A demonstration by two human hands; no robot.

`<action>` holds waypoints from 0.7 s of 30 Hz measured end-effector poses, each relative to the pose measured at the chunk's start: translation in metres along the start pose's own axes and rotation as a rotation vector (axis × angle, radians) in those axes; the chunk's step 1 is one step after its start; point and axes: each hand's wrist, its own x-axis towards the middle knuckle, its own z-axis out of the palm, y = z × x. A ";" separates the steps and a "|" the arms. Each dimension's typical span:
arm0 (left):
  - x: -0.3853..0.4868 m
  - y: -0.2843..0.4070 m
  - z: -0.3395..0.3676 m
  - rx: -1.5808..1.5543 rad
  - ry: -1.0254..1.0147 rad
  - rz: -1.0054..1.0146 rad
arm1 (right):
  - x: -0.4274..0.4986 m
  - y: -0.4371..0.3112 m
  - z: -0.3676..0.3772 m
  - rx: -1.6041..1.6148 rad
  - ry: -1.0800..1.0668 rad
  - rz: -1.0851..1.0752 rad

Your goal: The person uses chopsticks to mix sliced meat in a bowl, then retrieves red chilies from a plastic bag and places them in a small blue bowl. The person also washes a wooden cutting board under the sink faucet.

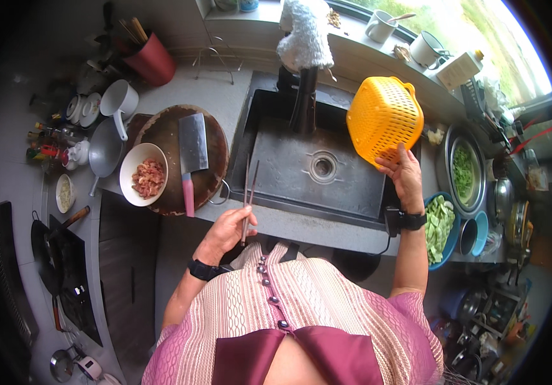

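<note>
Between the fingers of my left hand (232,226) is a pair of chopsticks (251,192), their tips pointing up over the sink's near left edge. My right hand (405,178) grips the lower rim of a yellow plastic basket (377,115), which is tilted above the right side of the dark sink (295,192). To the left lies a round wooden chopping board (170,154) bearing a cleaver (193,144) with a pink handle. A white bowl (129,180) of cut raw meat (148,178) rests at the board's left edge.
A black faucet (306,101), its top wrapped in whitish cloth, rises behind the sink. At the right stand a blue bowl (455,236) of sliced green vegetable and a metal basin (444,159) with chopped greens. Mugs (382,26) line the windowsill. A wok (44,255) is at the far left.
</note>
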 end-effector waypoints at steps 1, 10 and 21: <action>-0.001 0.000 -0.003 -0.023 0.035 -0.006 | -0.020 0.004 -0.002 0.205 0.049 0.025; -0.014 0.012 -0.007 -0.043 0.015 0.034 | -0.090 0.117 -0.046 0.887 0.353 0.476; -0.042 0.036 -0.006 0.232 0.022 0.156 | -0.112 0.106 -0.036 0.817 0.292 0.339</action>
